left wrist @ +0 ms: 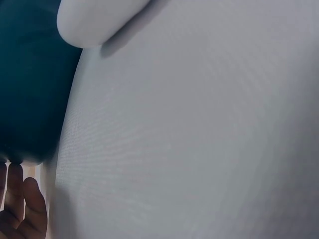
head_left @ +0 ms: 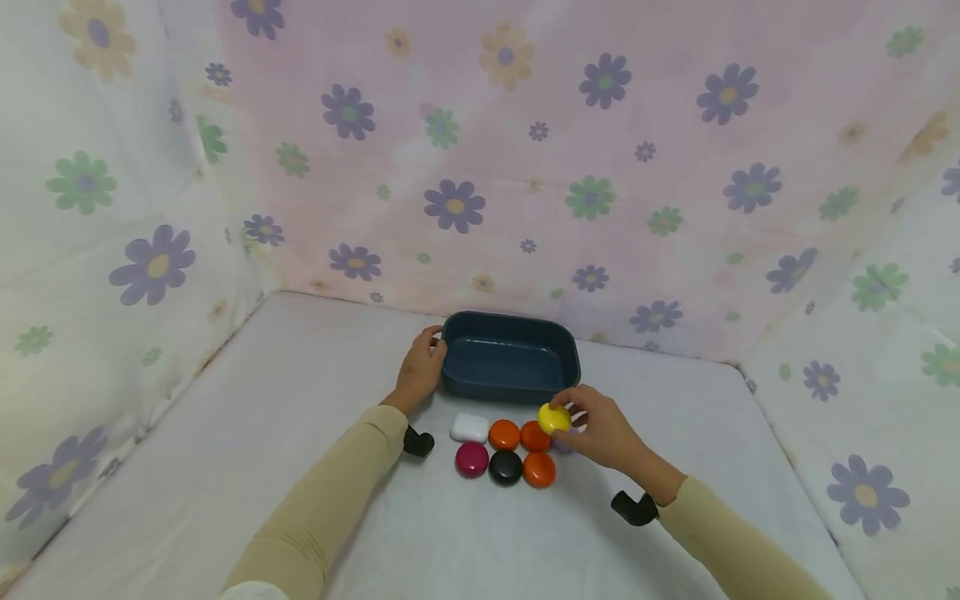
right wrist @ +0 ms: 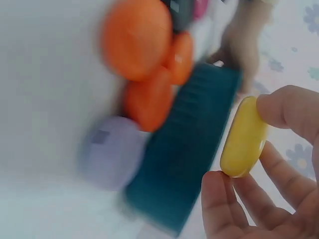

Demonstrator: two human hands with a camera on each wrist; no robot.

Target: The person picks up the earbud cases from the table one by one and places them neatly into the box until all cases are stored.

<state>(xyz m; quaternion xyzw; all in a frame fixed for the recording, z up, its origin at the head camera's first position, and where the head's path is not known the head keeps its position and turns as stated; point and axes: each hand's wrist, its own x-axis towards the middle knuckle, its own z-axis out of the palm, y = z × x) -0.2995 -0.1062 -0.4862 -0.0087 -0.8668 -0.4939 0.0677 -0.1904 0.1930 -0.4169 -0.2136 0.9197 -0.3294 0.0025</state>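
Over the near right corner of a dark teal rectangular bin (head_left: 510,390), my right hand (head_left: 603,429) pinches a glossy yellow rounded disc (head_left: 553,418) between thumb and fingertips. The right wrist view shows this disc (right wrist: 244,137) edge-on, raised above the others. My left hand (head_left: 418,373) is at the bin's left end, its fingertips touching the outer wall with fingers fairly straight. Below the bin lie a white rounded block (head_left: 470,427), several orange discs (head_left: 505,435), a magenta disc (head_left: 472,459) and a black disc (head_left: 506,468). A lilac disc (right wrist: 113,152) is partly hidden behind my right hand in the head view.
A white cloth (head_left: 337,350) covers the table. Flower-patterned fabric walls (head_left: 480,167) rise behind the bin and on both sides. Black wrist mounts show by the left sleeve (head_left: 352,458) and the right sleeve (head_left: 720,533).
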